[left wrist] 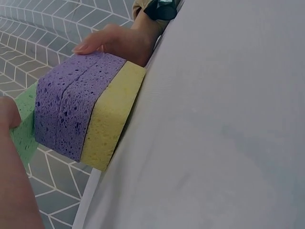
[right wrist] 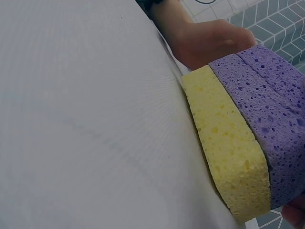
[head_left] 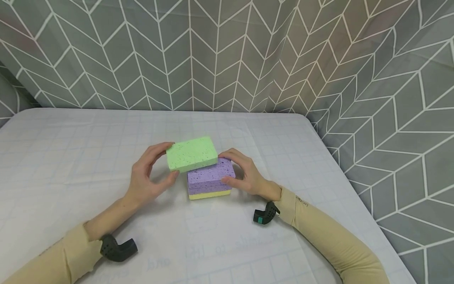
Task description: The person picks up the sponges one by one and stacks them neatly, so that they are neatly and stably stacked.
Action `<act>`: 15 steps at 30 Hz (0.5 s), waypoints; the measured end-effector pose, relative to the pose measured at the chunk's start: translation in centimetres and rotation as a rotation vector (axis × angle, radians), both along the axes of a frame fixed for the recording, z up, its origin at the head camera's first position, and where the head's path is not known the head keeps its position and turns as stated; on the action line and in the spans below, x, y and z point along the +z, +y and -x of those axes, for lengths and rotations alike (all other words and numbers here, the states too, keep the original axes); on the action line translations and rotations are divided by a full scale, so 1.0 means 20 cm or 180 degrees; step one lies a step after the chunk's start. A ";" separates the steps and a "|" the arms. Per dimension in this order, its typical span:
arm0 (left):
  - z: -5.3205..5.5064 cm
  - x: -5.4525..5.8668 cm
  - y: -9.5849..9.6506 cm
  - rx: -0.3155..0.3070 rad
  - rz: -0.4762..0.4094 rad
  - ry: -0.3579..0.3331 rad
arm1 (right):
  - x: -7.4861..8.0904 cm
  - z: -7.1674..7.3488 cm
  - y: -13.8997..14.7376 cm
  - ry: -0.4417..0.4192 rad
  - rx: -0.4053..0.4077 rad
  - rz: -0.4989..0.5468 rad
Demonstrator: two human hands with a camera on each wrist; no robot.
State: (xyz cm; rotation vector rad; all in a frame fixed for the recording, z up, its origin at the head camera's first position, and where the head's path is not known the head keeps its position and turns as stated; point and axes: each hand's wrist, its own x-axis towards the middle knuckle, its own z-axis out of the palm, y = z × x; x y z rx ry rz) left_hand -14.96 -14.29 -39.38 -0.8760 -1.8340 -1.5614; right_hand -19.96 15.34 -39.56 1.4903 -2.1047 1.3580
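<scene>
My left hand (head_left: 147, 173) grips a green sponge (head_left: 191, 153) by its left end, thumb at the front and fingers behind. The green sponge is slightly turned and overlaps the back left of the stack in the head view. Two purple sponges (left wrist: 78, 102), one on the other, lie on top of a yellow sponge (right wrist: 228, 148) that rests on the table. With thumb and fingers, my right hand (head_left: 248, 175) holds the right end of the purple sponges. In the left wrist view the green sponge (left wrist: 26, 126) shows partly behind the purple ones.
A white cloth with faint grid lines covers the table (head_left: 88, 165). Grey patterned curtains (head_left: 202, 55) hang behind it and along the right side. Black wrist cameras (head_left: 118, 247) sit at both sleeve cuffs, the right one close over the table.
</scene>
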 end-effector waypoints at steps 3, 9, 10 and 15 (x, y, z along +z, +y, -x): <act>-0.01 0.00 0.01 -0.0015 0.0025 0.0007 | 0.00 0.00 0.00 -0.0001 0.0002 0.0001; -0.03 0.01 0.02 -0.0043 0.0086 -0.0005 | 0.00 0.00 0.00 -0.0035 0.0002 0.0003; -0.03 0.01 0.02 -0.0043 0.0102 -0.0009 | 0.00 0.00 0.00 -0.0041 0.0002 0.0001; -0.04 0.01 0.03 -0.0039 0.0140 -0.0054 | -0.01 0.00 0.01 -0.0054 -0.0002 -0.0016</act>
